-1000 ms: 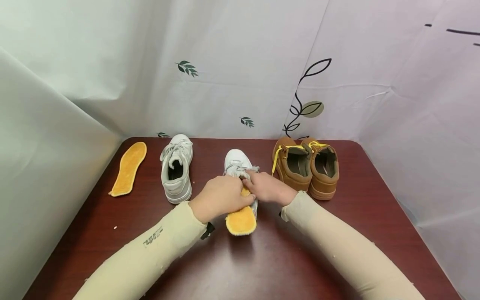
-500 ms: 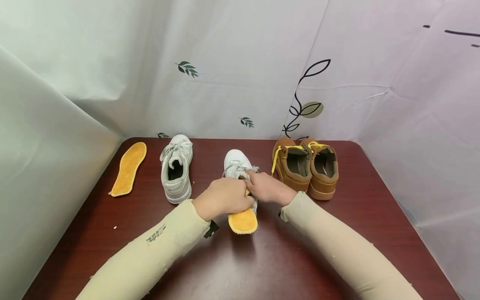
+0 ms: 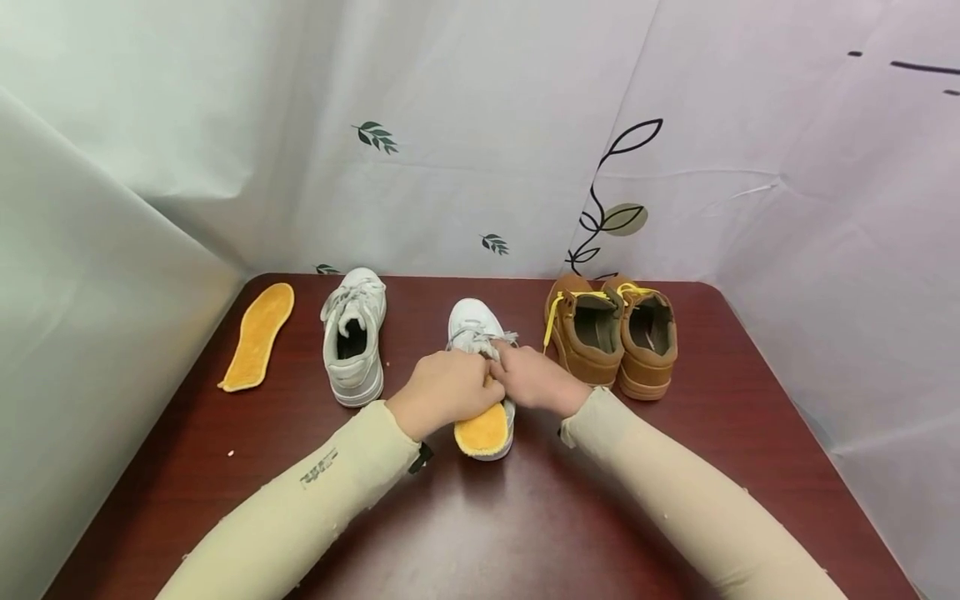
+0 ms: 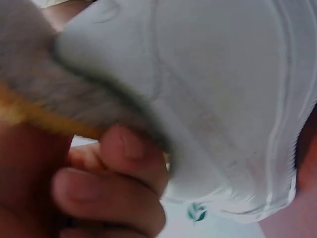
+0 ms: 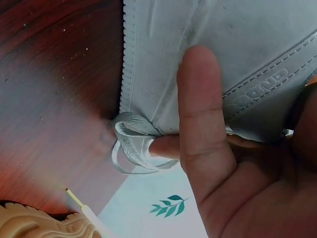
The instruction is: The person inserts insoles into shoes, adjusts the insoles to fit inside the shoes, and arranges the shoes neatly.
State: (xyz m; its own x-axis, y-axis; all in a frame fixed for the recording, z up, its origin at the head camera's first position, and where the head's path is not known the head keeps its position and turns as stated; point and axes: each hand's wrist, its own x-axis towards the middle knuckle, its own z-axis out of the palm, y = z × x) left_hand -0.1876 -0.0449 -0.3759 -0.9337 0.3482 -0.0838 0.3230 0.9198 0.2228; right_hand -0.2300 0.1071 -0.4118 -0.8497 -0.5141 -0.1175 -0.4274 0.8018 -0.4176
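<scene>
Left grip (image 3: 447, 387) pinching fluffy, round-ended yellow insole (image 3: 482, 430), right grip (image 3: 536, 379) holding white lace-up sneaker (image 3: 474, 315)

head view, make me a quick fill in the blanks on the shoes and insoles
The left grip holds a fluffy ____ at the middle white shoe.
The loose insole lies to the ____ of the other white shoe.
The brown shoes have ____ laces.
Missing words: insole; left; yellow.
</scene>
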